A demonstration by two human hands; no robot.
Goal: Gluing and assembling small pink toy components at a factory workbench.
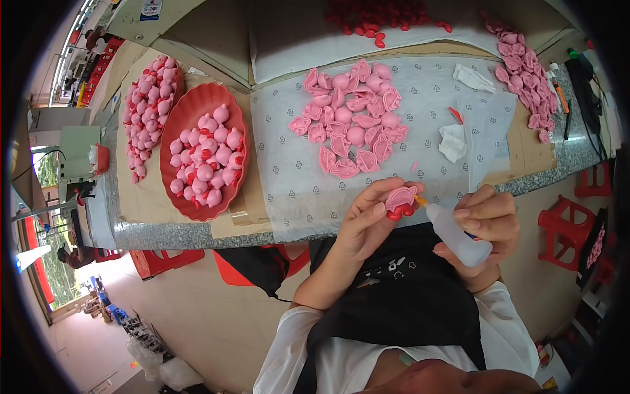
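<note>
My left hand [362, 222] pinches a small hollow pink plastic piece [401, 196] with red rounded parts at its lower side. In my right hand [491, 222] is a translucent white squeeze bottle [461, 241], tilted, its thin orange nozzle [420, 199] at the edge of the pink piece. Both hands are just over the near edge of the table. Beyond them, several loose pink half-shell pieces [355, 136] lie spread on a printed white paper sheet [289, 190]. I cannot make out any liquid at the nozzle tip.
On the left stands a red scalloped bowl [172, 187] of pink round pieces with red parts, beside a heap of similar pieces [146, 108]. More pink shells [530, 85] are piled at the right. Crumpled white tissues [453, 143] lie on the paper. Red pieces [379, 38] sit on the shelf behind.
</note>
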